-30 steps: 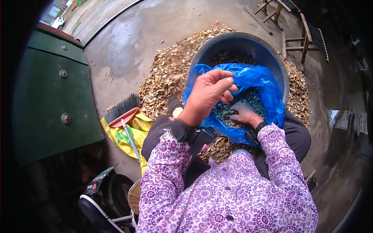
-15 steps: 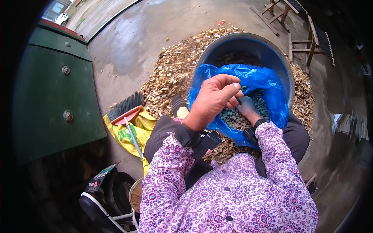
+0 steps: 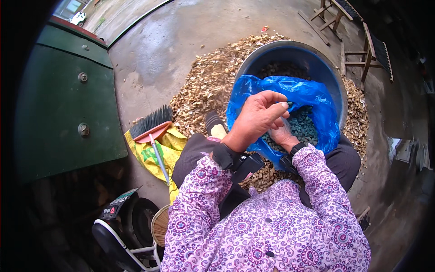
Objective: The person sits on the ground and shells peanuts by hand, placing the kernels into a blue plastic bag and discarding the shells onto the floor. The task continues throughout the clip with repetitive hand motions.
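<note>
I'm bringing right hand [image 3: 282, 135] closer, four o'clock of left hand [image 3: 254, 119], so both are nearing over blue plastic bag [image 3: 312, 93]; can't tell either grip.

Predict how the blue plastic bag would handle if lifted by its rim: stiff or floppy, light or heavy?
The blue plastic bag is probably floppy: its film looks thin and crumpled. Likely bottom-heavy, since many small pieces lie inside. If tilted, some might spill, as its mouth gapes open.
</note>
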Motion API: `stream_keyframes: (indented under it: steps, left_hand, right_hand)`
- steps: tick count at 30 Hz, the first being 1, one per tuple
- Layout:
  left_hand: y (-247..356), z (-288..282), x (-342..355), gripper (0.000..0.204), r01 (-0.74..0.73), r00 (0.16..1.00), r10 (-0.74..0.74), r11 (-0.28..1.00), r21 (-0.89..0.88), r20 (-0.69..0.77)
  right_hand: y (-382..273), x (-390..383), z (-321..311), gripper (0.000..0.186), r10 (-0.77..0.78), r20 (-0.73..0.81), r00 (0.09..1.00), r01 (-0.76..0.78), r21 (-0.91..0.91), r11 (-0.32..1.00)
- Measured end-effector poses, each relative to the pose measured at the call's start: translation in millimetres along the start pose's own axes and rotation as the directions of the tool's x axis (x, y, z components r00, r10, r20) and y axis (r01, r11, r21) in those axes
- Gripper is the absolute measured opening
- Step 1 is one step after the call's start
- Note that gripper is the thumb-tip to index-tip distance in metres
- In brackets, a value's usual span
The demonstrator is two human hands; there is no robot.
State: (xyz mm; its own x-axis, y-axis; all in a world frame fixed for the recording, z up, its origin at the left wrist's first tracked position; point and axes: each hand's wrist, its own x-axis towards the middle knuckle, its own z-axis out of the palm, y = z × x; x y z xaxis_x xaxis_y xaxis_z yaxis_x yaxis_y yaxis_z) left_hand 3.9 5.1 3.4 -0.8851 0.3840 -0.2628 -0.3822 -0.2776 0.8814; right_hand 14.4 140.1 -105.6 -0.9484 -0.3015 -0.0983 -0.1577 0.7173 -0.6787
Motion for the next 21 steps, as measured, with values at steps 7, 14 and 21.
stream_keyframes:
  steps: [7, 14, 21]
  left_hand:
    - [4.6, 2.3, 0.8, 0.027, 0.036, 0.999, -0.035, 0.999, 0.016, -0.009]
    - [-21.4, 11.4, 13.1, 0.03, 0.0, 0.997, 0.019, 0.968, 0.252, -0.071]
    - [-35.6, 31.5, 23.9, 0.034, 0.011, 1.0, -0.014, 0.993, 0.116, 0.024]
  right_hand:
    - [26.9, 0.9, 7.5, 0.019, 0.126, 0.017, 0.992, -0.127, 0.192, 0.973]
    - [60.6, -16.1, -34.1, 0.013, 0.131, 0.131, 0.983, -0.16, 0.245, 0.956]
    - [-3.8, -41.1, -136.7, 0.016, 0.122, 0.166, 0.979, -0.199, 0.612, 0.765]
